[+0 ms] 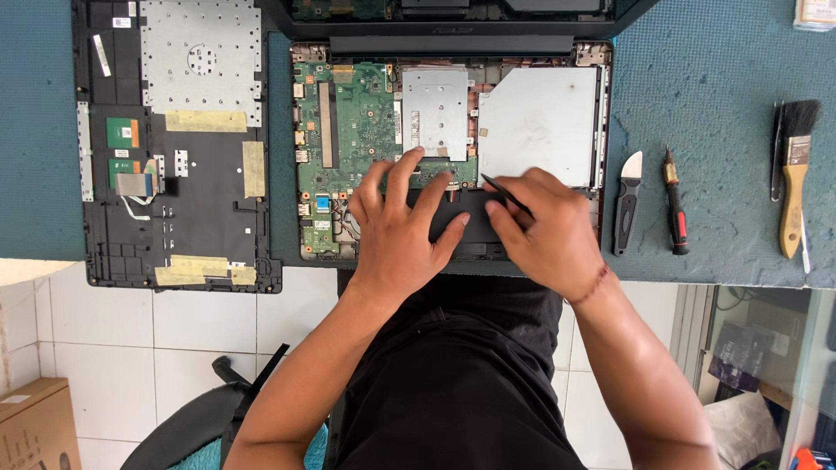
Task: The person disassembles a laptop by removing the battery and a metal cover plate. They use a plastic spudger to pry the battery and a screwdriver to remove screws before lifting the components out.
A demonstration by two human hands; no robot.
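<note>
**Hands on the opened laptop**

Head view. The left hand [402,228] lay flat with its fingers spread apart, gripping nothing, pressing on the black battery [470,228] at the near edge of the open laptop [453,148]. The right hand [547,228], just beside it, was pinched shut on a thin black pick [507,193], whose tip pointed up and left toward the seam above the battery. Whether the tip had actually entered the seam was hard to tell.

Judged from this, the work called for a steady downward hold from the left hand while the pick stayed shallow and nearly level, kept off the green board [348,130] beyond the left fingers.

Well left of the left hand lay the upturned keyboard cover [174,148], with pale yellow tape strips [205,121] across its top and bottom and two small green rectangular patches on its left part. Right of the right hand lay a scraper [628,202], a red and black screwdriver [676,202] and a brush [794,170]. Far below and left stood a brown carton [35,426] with a small white label.
</note>
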